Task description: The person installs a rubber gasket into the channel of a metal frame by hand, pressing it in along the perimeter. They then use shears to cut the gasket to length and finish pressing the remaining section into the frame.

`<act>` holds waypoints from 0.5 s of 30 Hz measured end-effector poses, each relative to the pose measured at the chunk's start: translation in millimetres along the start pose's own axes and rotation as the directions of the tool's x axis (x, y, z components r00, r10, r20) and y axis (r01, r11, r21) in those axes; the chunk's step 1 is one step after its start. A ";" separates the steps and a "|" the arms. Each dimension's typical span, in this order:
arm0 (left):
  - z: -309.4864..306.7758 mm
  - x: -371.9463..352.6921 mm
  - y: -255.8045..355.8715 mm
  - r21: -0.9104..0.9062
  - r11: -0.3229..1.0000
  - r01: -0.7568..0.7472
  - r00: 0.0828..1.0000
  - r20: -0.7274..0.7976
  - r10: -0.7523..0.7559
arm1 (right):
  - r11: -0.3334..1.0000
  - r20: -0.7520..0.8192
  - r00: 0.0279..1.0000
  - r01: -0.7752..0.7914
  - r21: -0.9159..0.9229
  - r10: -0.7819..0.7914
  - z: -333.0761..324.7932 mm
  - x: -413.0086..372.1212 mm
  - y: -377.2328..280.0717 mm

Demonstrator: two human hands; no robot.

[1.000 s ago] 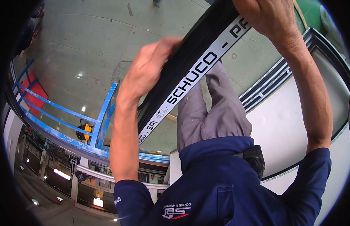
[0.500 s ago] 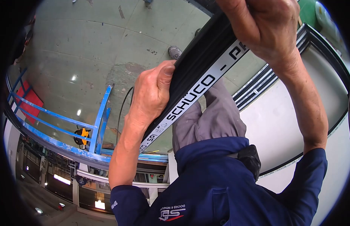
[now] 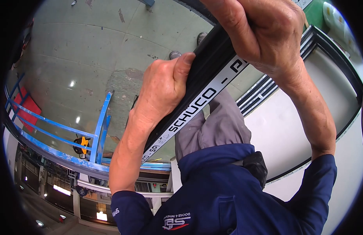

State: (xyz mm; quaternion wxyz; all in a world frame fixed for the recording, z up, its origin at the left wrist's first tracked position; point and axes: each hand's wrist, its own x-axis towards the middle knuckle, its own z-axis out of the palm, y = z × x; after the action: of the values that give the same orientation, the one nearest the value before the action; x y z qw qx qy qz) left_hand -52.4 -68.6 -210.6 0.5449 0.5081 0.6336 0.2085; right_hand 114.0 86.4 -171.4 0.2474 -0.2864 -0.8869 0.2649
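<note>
Both hands (image 3: 164,84) (image 3: 267,37) curled tight on the black profile (image 3: 202,74)

Glare spots the floor (image 3: 83,51); dark edges bow.

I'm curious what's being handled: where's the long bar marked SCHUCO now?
In the head view, the bar runs diagonally across the centre, with the left hand and right hand on it, overlapping the grey trousers.
</note>
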 end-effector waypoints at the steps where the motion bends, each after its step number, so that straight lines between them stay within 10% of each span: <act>1: 1.9 4.1 1.5 -0.009 1.000 -0.021 1.000 -0.012 0.021 | 1.000 0.005 1.000 -0.016 0.007 0.016 -0.4 -0.8 -0.2; 10: 10.3 36.4 18.6 0.119 0.992 -0.033 0.992 -0.121 0.047 | 0.967 0.054 0.992 -0.102 -0.232 0.117 -1.2 -8.4 -4.5; 15: 3.6 23.8 14.8 0.045 0.990 -0.132 0.948 -0.287 0.140 | 0.927 -0.037 0.979 -0.177 0.332 0.201 -15.5 -6.8 3.4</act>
State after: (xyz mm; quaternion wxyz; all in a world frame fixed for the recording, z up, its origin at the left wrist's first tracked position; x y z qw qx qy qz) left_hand -40.3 -43.1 -210.9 0.4240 0.5215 0.6726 0.3096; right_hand 129.3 89.5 -164.0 0.2958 -0.3348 -0.7897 0.4205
